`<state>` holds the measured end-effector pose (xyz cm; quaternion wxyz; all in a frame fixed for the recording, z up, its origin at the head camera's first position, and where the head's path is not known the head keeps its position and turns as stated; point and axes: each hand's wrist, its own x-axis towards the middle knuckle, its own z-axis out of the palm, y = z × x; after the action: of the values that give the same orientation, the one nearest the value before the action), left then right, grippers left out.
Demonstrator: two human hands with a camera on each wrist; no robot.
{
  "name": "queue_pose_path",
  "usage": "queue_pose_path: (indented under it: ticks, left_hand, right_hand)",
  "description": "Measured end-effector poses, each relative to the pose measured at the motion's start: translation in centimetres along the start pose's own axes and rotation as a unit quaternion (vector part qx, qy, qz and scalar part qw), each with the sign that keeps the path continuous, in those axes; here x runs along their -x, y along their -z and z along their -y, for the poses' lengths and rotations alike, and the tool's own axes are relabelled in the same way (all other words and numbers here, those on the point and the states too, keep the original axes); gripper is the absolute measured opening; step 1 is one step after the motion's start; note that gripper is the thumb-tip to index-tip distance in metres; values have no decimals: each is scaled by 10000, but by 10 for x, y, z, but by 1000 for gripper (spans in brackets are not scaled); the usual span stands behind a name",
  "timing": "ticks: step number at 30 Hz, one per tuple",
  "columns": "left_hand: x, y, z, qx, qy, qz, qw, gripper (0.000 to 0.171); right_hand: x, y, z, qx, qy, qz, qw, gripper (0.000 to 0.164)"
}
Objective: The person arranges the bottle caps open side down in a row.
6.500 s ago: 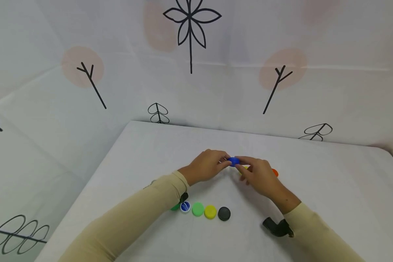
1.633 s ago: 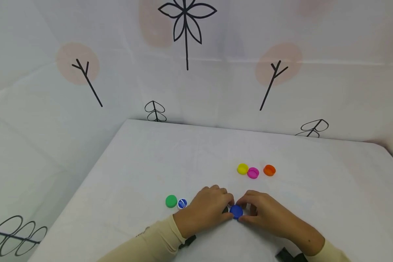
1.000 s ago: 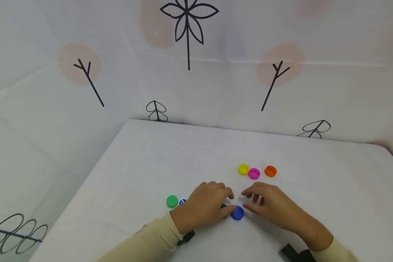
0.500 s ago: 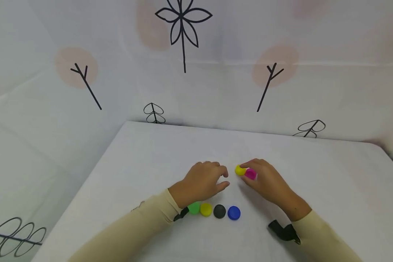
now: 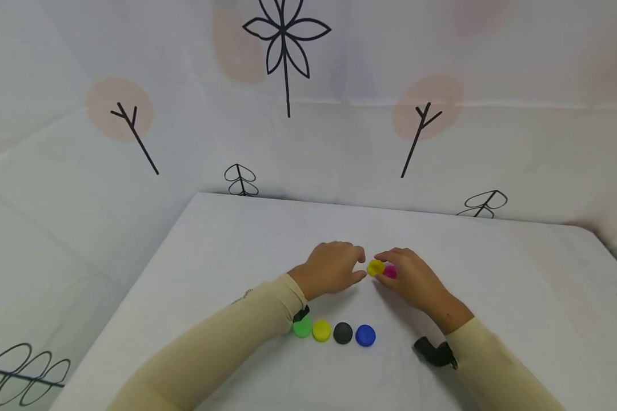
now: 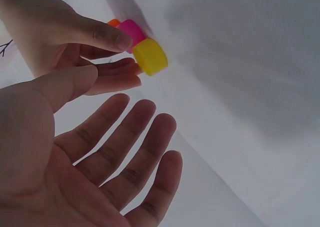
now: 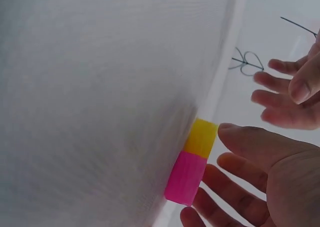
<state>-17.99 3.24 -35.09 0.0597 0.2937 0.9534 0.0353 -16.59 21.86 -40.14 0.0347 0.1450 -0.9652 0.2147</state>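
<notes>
In the head view a yellow bottle cap [image 5: 375,268] stands on the white table against a pink bottle cap [image 5: 390,272]. My right hand [image 5: 413,279] is at these two, thumb and forefinger on either side of the yellow cap; a firm pinch does not show. In the right wrist view the thumb tip is close to the yellow cap [image 7: 201,138]. My left hand [image 5: 333,268] hovers left of the yellow cap, holding nothing. The left wrist view shows its fingers [image 6: 142,144] spread and relaxed. An orange cap [image 6: 114,22] peeks out behind the pink one.
Nearer the body lies a row of caps: light green [image 5: 302,326], yellow [image 5: 321,330], black [image 5: 343,333] and blue [image 5: 365,335]. The left sleeve [image 5: 226,337] covers the row's left end. A patterned cloth wall [image 5: 339,142] rises behind the table's far edge.
The blue cap was carried to the right end of the near row and released. Both hands then moved away from the body, the right to the yellow and pink caps, the left beside them.
</notes>
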Motion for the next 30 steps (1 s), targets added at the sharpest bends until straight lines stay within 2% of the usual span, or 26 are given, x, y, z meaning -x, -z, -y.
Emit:
queue_pose_path:
  ticks: [7, 12, 18, 30]
  left_hand:
    - [-21, -9, -1, -133, 84, 206, 9997, 37]
    - [-30, -16, 0, -45, 119, 361, 9993, 36]
    - [-34, -21, 1, -11, 140, 431, 9990, 35]
    - [-37, -20, -2, 103, 34, 420, 9991, 26]
  right_hand:
    - [-8, 0, -2, -60, -64, 271, 9996, 40]
    - [-11, -2, -3, -63, -92, 449, 9989, 38]
    - [-12, -3, -3, -126, -21, 504, 9986, 33]
    - [-14, -2, -4, -241, 131, 482, 9985, 27]
